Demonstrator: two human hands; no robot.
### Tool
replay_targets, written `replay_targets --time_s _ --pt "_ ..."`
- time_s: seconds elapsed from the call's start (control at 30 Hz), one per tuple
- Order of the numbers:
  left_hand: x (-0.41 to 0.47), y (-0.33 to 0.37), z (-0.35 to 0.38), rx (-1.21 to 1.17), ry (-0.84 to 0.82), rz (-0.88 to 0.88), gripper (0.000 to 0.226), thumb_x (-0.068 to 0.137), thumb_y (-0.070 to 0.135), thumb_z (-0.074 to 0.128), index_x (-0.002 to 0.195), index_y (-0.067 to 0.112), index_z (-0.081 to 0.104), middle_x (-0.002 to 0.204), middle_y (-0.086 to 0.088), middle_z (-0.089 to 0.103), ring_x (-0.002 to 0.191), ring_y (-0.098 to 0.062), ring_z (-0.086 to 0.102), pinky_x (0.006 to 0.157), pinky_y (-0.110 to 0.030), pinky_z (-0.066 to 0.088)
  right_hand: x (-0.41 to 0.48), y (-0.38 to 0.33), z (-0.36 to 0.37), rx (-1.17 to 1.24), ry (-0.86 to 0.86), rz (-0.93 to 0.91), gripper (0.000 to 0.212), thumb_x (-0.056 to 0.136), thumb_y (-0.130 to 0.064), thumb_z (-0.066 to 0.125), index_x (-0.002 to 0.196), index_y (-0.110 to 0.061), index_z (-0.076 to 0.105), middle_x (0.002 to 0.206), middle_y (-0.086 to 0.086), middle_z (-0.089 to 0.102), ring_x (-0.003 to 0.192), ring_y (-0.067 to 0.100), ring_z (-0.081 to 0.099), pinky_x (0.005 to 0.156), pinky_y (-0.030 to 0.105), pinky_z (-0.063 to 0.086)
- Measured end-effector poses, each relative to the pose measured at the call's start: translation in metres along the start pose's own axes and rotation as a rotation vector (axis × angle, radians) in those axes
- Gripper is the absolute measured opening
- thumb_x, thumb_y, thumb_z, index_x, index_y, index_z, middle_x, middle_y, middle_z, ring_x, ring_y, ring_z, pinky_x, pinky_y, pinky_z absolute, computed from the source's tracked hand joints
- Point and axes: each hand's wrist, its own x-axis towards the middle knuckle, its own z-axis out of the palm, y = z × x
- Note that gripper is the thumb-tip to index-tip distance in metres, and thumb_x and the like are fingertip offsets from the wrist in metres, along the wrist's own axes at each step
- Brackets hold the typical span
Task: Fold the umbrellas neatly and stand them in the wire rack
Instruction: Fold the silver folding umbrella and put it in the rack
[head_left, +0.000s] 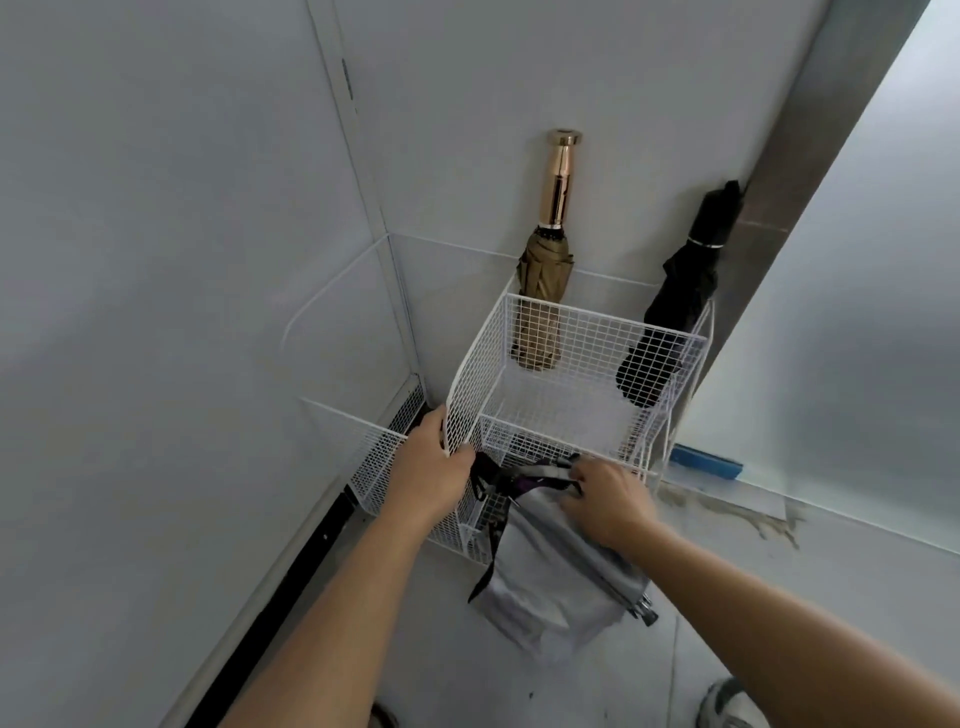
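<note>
A person's left hand grips the lower front corner of a white wire-mesh rack standing in the corner of a white-walled room, with the thumb on the near side of the mesh panel and the fingers curled round its edge. The right hand is closed over the gathered top of a loosely folded grey fabric umbrella with purple and black trim. Below that grip, the grey canopy hangs down the front of the rack towards the pale floor, its metal rib tips showing at the lower right and a black strap dangling on the left. Whether its upper end sits inside a front compartment cannot be told.

Two umbrellas stand upright in the back of the rack: a folded tan umbrella with a shiny gold handle leaning on the wall, and, well apart to its right, a folded black umbrella leaning towards a steel strip. A small dark plate on the door frame is too blurred to read. A blue bar-shaped object lies on the floor just right of the rack, and a grey shoe shows at the bottom edge.
</note>
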Motion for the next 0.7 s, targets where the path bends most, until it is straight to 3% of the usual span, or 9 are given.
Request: replay_targets --time_s 0.13,0.27,0.33,0.43,0.57,0.7 --pt "0.004 -0.003 -0.004 0.013 -0.020 0.001 0.057 0.098 0.024 0.055 0.151 0.024 0.033 0.130 0.000 0.054 0.112 -0.020 0.059 0.094 -0.038 0.050 -0.004 0.015 0.051 -0.061 0.081 0.203 0.066 0.084 -0.057 0.058 0.135 -0.019 0.044 0.135 0.006 0.051 0.125 0.028 0.047 0.100 0.042 0.042" --pt "0.008 -0.004 -0.001 0.023 -0.025 0.014 0.045 0.098 0.025 0.055 0.141 0.019 0.041 0.102 0.010 0.052 0.083 -0.014 0.062 0.071 -0.033 0.051 -0.006 0.033 0.087 -0.216 -0.124 0.241 0.084 0.075 -0.068 0.063 0.137 -0.019 0.035 0.135 0.006 0.054 0.125 0.028 0.050 0.101 0.042 0.041" --pt "0.008 -0.005 0.000 0.035 -0.022 0.014 0.048 0.098 0.026 0.055 0.143 0.020 0.039 0.109 0.007 0.053 0.083 -0.010 0.061 0.069 -0.029 0.049 -0.003 0.035 0.095 -0.277 -0.136 0.220 0.083 0.077 -0.063 0.062 0.141 -0.020 0.032 0.132 0.005 0.056 0.123 0.026 0.052 0.100 0.042 0.040" --pt "0.008 -0.007 0.000 0.040 -0.044 0.016 0.055 0.098 0.026 0.057 0.148 0.025 0.035 0.120 0.002 0.056 0.094 -0.010 0.058 0.081 -0.028 0.047 0.002 0.036 0.097 -0.318 -0.112 0.228 0.078 0.082 -0.054 0.060 0.145 -0.021 0.028 0.132 0.001 0.059 0.123 0.023 0.055 0.100 0.043 0.040" --pt "0.007 -0.011 -0.004 0.049 -0.067 -0.003 0.062 0.098 0.025 0.056 0.153 0.029 0.027 0.126 0.001 0.055 0.088 -0.002 0.056 0.070 -0.017 0.040 0.003 0.027 0.100 -0.385 -0.081 0.150 0.044 0.091 -0.037 0.053 0.132 -0.022 0.045 0.118 -0.002 0.068 0.109 0.020 0.065 0.090 0.035 0.044" --pt "0.008 -0.015 -0.009 0.058 -0.067 -0.006 0.062 0.097 0.028 0.058 0.152 0.033 0.029 0.125 0.002 0.057 0.100 -0.009 0.060 0.085 -0.030 0.046 0.002 0.023 0.094 -0.296 -0.103 0.152 0.053 0.088 -0.039 0.059 0.135 -0.017 0.044 0.115 0.002 0.068 0.105 0.024 0.066 0.082 0.034 0.047"
